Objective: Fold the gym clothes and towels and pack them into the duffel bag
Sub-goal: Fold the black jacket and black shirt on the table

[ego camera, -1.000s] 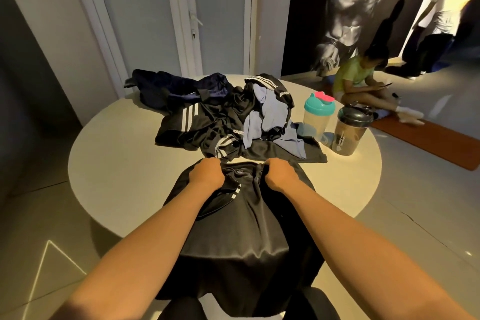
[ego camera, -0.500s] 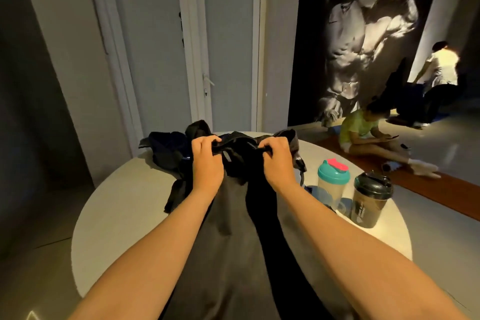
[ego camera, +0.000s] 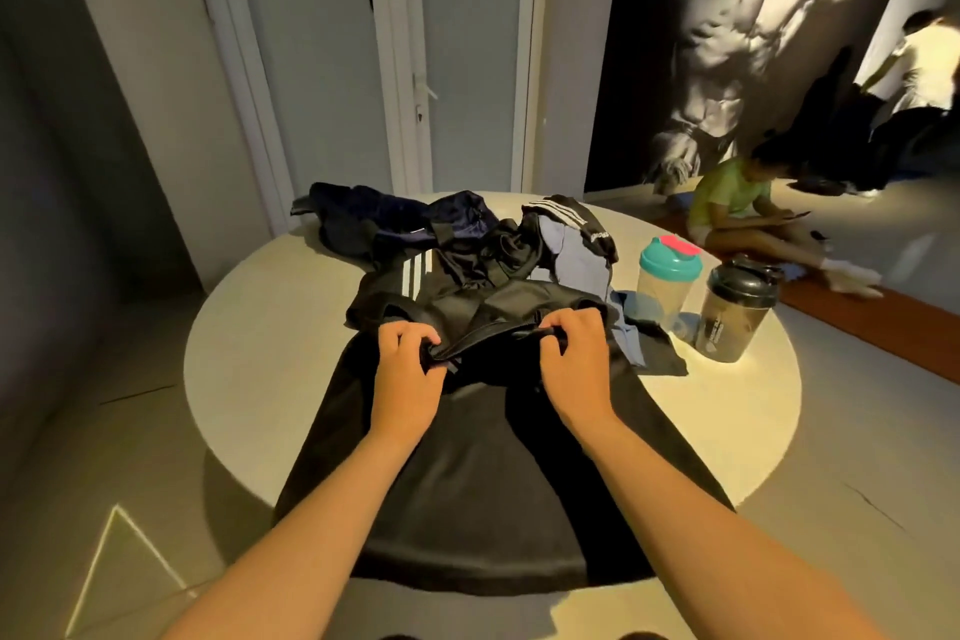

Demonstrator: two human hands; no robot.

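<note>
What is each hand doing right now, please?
Left hand: grips the top edge of the black garment.
Right hand: grips the same edge.

Teal-lidded shaker (ego camera: 669,282) beside black-lidded shaker (ego camera: 737,309) on round white table (ego camera: 270,327), right of centre.

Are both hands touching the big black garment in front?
Touching. The head view shows the left hand and the right hand each pinching the top edge of the black garment, with fingers curled round the fabric.
</note>
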